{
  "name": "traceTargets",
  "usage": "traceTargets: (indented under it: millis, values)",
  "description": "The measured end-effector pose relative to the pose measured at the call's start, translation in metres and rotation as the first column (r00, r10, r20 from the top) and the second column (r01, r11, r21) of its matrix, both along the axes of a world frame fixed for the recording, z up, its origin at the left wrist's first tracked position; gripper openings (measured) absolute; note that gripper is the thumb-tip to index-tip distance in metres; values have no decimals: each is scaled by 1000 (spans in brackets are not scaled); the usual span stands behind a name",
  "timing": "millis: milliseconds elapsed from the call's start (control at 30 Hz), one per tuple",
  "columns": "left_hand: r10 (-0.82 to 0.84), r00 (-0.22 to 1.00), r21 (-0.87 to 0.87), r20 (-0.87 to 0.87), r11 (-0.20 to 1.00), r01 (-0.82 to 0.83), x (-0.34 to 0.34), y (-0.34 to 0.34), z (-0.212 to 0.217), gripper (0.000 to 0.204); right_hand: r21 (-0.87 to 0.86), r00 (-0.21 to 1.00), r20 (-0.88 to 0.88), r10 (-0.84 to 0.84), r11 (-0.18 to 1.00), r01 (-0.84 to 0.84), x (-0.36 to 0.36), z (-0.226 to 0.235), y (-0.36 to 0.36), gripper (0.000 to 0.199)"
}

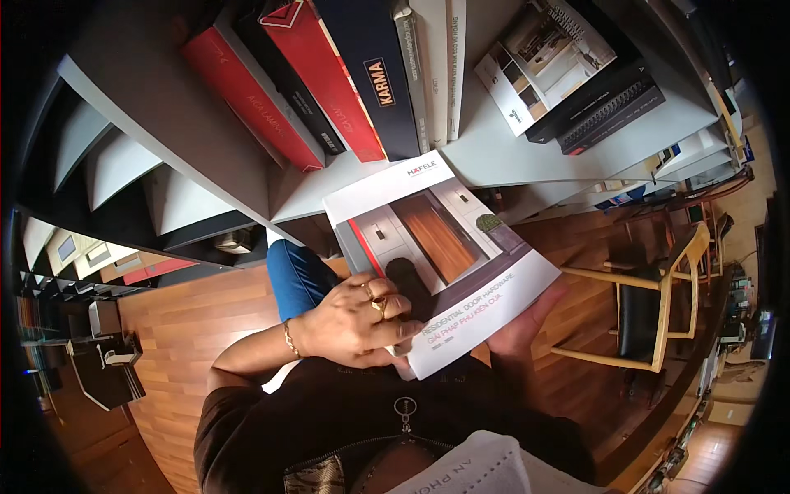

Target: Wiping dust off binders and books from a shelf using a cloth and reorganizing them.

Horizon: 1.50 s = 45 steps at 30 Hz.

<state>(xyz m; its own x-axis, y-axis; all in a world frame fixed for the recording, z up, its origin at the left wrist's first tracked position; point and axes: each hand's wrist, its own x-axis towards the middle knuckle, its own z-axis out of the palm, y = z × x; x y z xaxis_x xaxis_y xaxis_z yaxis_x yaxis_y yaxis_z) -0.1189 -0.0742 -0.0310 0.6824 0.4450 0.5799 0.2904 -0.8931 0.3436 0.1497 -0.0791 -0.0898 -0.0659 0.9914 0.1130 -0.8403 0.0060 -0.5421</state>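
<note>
A thick catalogue point(448, 247) with a door pictured on its white cover is held tilted before my chest, its far end by the shelf edge. My left hand point(354, 321), with rings and a bracelet, lies curled over its lower left edge; a small pale bit by the fingertips is too small to name. Under the lower right edge, my right hand point(522, 321) grips the catalogue from below, most of its fingers hidden. Just beyond, red binders point(247, 95), a dark blue binder point(374, 78) and several thinner books point(440, 74) stand upright on the grey shelf point(527, 160).
Dark boxes point(613, 111) and a picture-covered catalogue point(543, 62) lie stacked at the shelf's right. A wooden chair point(658, 288) with a black seat stands to my right on the wood floor point(189, 329). Curved shelves point(177, 202) stretch left. White printed cloth point(485, 469) shows at the bottom.
</note>
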Motion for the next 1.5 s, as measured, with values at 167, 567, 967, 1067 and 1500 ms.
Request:
traceTargets:
  millis: [167,567,967,1067,1500]
  values:
    - [119,992,357,41,926,-126,9,-9,9,35,-12,970,238,-51,998,56,-10,26,-5,81]
    - [470,879,304,82,828,-471,10,-1,47,52,86,962,265,71,992,-97,-19,36,-3,92]
    - [603,676,202,424,665,-719,-23,28,50,38,-310,867,498,22,938,154,97,104,71,44]
    - [623,614,168,484,623,-764,-23,35,53,31,-110,700,714,30,991,70,106,161,129,45]
    - [677,609,117,414,624,-773,-9,20,72,11,434,-460,736,-496,868,-242,63,276,321,74]
